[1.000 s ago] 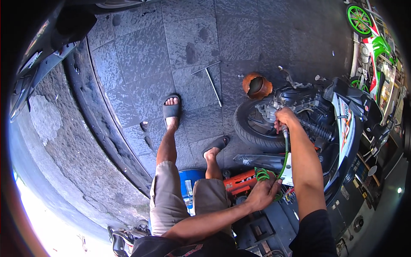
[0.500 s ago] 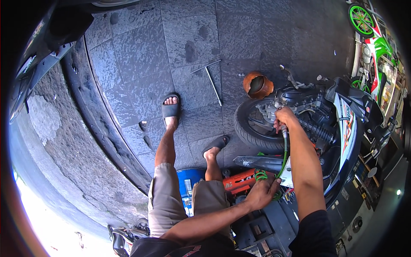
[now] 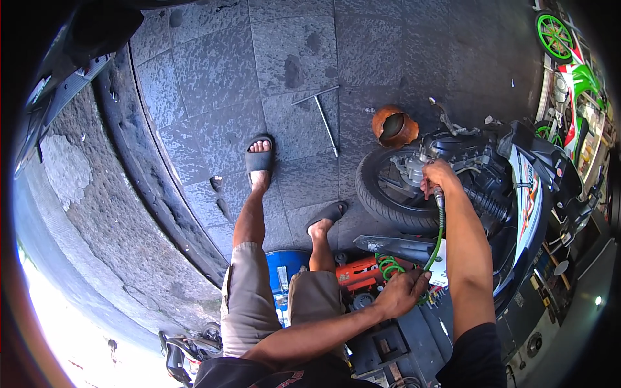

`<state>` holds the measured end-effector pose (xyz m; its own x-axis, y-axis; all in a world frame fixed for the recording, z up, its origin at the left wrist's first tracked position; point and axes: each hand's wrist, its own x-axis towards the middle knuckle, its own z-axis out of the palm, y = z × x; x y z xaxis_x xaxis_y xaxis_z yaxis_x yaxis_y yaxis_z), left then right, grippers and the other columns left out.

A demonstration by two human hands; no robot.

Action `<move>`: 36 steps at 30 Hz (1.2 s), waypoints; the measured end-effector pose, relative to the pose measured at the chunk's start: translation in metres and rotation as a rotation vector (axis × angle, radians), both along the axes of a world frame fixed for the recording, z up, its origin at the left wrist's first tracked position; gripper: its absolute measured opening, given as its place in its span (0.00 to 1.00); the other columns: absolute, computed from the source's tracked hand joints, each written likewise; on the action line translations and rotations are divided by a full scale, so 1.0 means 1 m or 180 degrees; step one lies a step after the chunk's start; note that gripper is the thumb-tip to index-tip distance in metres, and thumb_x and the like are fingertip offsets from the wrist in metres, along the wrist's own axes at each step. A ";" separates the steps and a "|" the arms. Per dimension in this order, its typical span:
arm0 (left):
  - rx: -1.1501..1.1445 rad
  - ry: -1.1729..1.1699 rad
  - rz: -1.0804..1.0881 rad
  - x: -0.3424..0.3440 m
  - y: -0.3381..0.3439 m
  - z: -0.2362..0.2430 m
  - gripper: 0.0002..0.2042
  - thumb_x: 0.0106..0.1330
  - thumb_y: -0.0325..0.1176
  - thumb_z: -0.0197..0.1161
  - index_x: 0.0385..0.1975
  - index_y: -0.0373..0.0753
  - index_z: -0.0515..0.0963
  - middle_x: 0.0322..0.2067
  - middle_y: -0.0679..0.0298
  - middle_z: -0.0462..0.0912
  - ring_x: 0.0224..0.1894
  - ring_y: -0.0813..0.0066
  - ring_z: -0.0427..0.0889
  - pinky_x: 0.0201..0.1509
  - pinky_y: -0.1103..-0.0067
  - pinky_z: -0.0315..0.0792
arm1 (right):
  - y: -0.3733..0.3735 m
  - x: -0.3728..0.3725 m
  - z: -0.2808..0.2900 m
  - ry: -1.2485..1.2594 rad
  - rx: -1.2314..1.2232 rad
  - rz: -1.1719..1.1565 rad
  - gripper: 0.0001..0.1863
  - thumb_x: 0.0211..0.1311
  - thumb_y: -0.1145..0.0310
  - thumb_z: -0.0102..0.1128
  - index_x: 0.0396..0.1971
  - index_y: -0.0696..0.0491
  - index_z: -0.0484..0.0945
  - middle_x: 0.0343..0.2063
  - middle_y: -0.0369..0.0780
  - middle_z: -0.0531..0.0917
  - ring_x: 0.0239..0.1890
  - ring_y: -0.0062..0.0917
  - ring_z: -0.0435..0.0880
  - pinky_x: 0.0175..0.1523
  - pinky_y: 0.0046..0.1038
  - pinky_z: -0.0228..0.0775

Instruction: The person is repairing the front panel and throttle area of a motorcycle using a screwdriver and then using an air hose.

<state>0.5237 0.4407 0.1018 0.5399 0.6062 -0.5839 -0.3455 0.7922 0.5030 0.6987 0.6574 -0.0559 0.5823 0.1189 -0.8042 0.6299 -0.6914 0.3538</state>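
My right hand (image 3: pixel 441 176) is closed round a tool at the end of a green air hose (image 3: pixel 442 227). The tool is mostly hidden by the fingers; a metal coupling (image 3: pixel 440 193) shows below them. This hand is by the engine and hub area of a motorcycle, next to its rear wheel (image 3: pixel 374 194). Lower down, my left hand (image 3: pixel 401 294) grips the same hose, near its green coils (image 3: pixel 389 266). The motorcycle (image 3: pixel 525 194) has white, orange and black panels, and its shock absorber (image 3: pixel 486 202) is exposed.
A T-handle wrench (image 3: pixel 326 124) lies on the paving tiles. Beside the wheel is a rusty orange-brown pot (image 3: pixel 394 126). Near my legs stand a blue drum (image 3: pixel 288 262) and a red machine (image 3: pixel 359 274). Another motorcycle with green wheels (image 3: pixel 554 35) is at upper right.
The view has shifted slightly, moving the scene a little to the right. My right hand has moved slightly right along the motorcycle. Both hands keep their hold.
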 end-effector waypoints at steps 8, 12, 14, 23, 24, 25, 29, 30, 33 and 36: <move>-0.0003 -0.0067 0.0041 0.002 0.004 0.002 0.24 0.76 0.48 0.41 0.31 0.32 0.73 0.25 0.51 0.80 0.33 0.51 0.81 0.40 0.63 0.72 | 0.007 0.002 0.000 -0.0034 -0.0046 0.0784 0.09 0.54 0.72 0.54 0.20 0.61 0.76 0.15 0.41 0.78 0.12 0.22 0.73 0.15 0.26 0.63; 0.0008 -0.0100 -0.0097 0.000 0.007 0.001 0.24 0.76 0.49 0.42 0.32 0.32 0.73 0.25 0.51 0.80 0.32 0.51 0.82 0.40 0.63 0.73 | 0.008 0.006 -0.002 -0.0025 -0.0109 0.0813 0.09 0.54 0.72 0.54 0.20 0.61 0.76 0.15 0.41 0.78 0.12 0.22 0.73 0.15 0.26 0.63; 0.0000 -0.0115 -0.0137 0.001 0.005 0.000 0.24 0.75 0.49 0.42 0.32 0.31 0.74 0.25 0.51 0.80 0.32 0.51 0.81 0.40 0.63 0.73 | 0.008 0.008 -0.003 -0.0022 -0.0066 0.0766 0.09 0.54 0.71 0.54 0.20 0.61 0.76 0.15 0.41 0.78 0.12 0.23 0.73 0.15 0.26 0.63; 0.0026 -0.0109 -0.0036 0.000 0.007 0.001 0.24 0.75 0.49 0.42 0.34 0.31 0.74 0.24 0.50 0.79 0.33 0.49 0.80 0.40 0.62 0.72 | 0.013 0.001 0.008 0.0034 -0.0019 0.0729 0.10 0.53 0.70 0.55 0.20 0.60 0.77 0.15 0.40 0.77 0.12 0.22 0.73 0.16 0.25 0.62; -0.0001 -0.0148 -0.0061 0.001 0.007 0.001 0.24 0.75 0.48 0.42 0.34 0.31 0.74 0.25 0.50 0.79 0.33 0.49 0.80 0.41 0.62 0.71 | 0.013 0.000 0.009 0.0035 -0.0018 0.0732 0.10 0.53 0.70 0.55 0.20 0.60 0.77 0.15 0.40 0.77 0.12 0.22 0.73 0.16 0.25 0.62; -0.0030 -0.0186 -0.0087 0.001 0.006 0.001 0.23 0.76 0.48 0.42 0.34 0.31 0.74 0.25 0.49 0.79 0.32 0.49 0.79 0.41 0.62 0.71 | 0.014 0.000 0.011 0.0044 -0.0034 0.0754 0.10 0.53 0.69 0.55 0.19 0.60 0.77 0.15 0.39 0.77 0.12 0.22 0.73 0.16 0.25 0.62; 0.0070 -0.0137 -0.0007 0.002 0.007 0.002 0.23 0.76 0.47 0.42 0.34 0.31 0.74 0.24 0.49 0.78 0.32 0.49 0.79 0.41 0.62 0.71 | 0.015 0.000 0.012 -0.0012 -0.0107 0.0729 0.10 0.54 0.69 0.55 0.19 0.60 0.77 0.15 0.39 0.77 0.12 0.21 0.72 0.16 0.25 0.61; 0.0087 -0.0139 0.0007 0.002 0.006 0.002 0.23 0.76 0.47 0.43 0.34 0.30 0.74 0.24 0.49 0.78 0.32 0.49 0.78 0.41 0.62 0.70 | 0.015 0.000 0.012 -0.0011 -0.0107 0.0728 0.10 0.54 0.69 0.55 0.19 0.60 0.77 0.15 0.39 0.77 0.12 0.21 0.72 0.16 0.25 0.61; 0.0064 -0.0176 0.0021 0.000 0.009 0.002 0.23 0.76 0.47 0.43 0.34 0.30 0.74 0.23 0.48 0.77 0.31 0.48 0.77 0.41 0.62 0.70 | 0.015 0.000 0.012 -0.0011 -0.0111 0.0659 0.10 0.54 0.69 0.55 0.19 0.60 0.76 0.15 0.39 0.77 0.12 0.21 0.72 0.16 0.25 0.61; 0.0028 -0.0243 0.0011 -0.003 0.012 0.003 0.23 0.75 0.46 0.44 0.33 0.30 0.74 0.23 0.48 0.76 0.31 0.48 0.77 0.41 0.62 0.70 | 0.016 0.001 0.013 0.0011 -0.0137 0.0705 0.10 0.54 0.70 0.55 0.20 0.60 0.76 0.15 0.40 0.77 0.12 0.21 0.72 0.16 0.25 0.62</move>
<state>0.5202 0.4532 0.1052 0.5806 0.6130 -0.5359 -0.3856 0.7867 0.4820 0.6992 0.6734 -0.0425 0.5429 0.2092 -0.8133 0.7660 -0.5202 0.3775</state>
